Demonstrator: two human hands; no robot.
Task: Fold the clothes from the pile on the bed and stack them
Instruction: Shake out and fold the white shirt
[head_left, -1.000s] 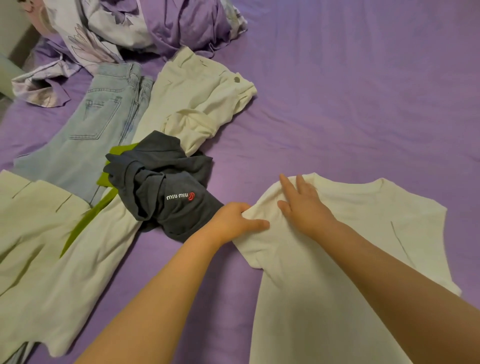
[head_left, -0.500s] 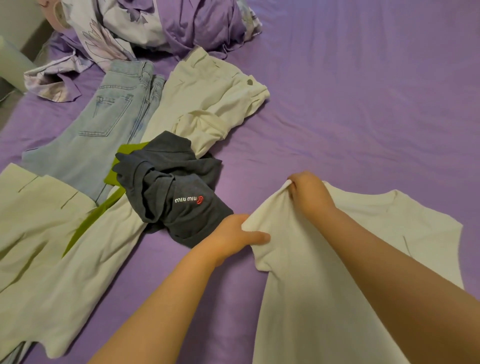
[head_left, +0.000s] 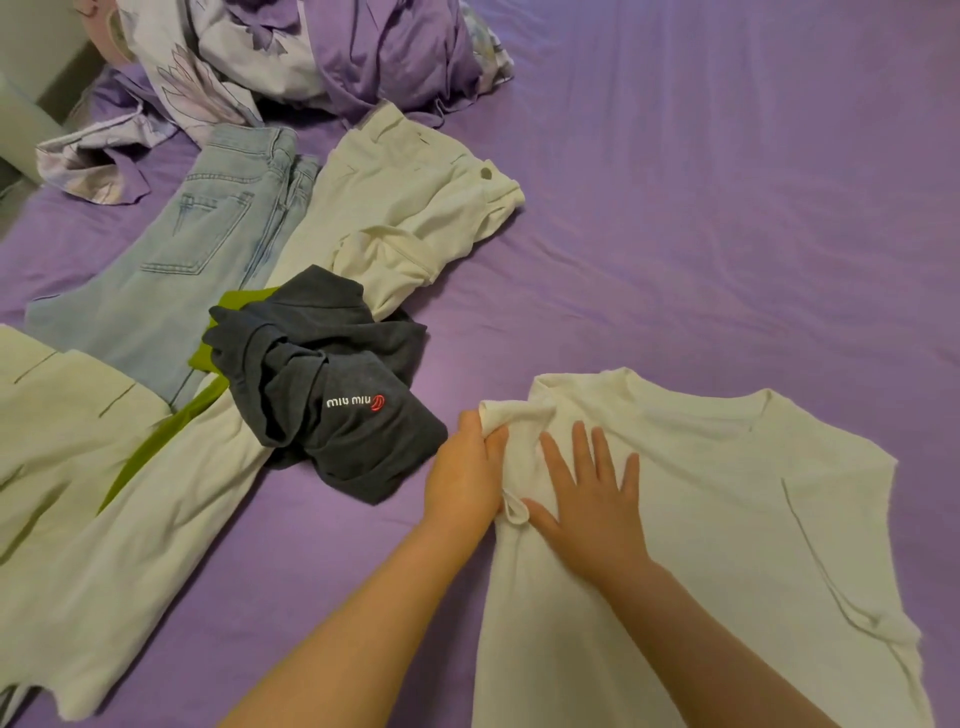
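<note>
A white T-shirt (head_left: 727, 519) lies spread on the purple bed (head_left: 727, 208) at the lower right, neck towards the far side. Its left sleeve is folded inward over the chest. My right hand (head_left: 592, 493) presses flat on that folded sleeve with fingers spread. My left hand (head_left: 465, 478) sits at the shirt's left edge, its fingers on the bunched sleeve fabric. A crumpled dark grey top (head_left: 322, 384) with a small logo lies just left of my left hand.
Light blue jeans (head_left: 171, 260), cream trousers (head_left: 415, 208), a green garment (head_left: 156, 441) and pale cream clothes (head_left: 104, 519) cover the left side. A crumpled lilac floral duvet (head_left: 291, 57) lies at the far left. Bare sheet stretches to the right and far side.
The sleeve, lifted by both hands half a second ago, is now folded onto the shirt. My right hand has let go and lies flat on it.
</note>
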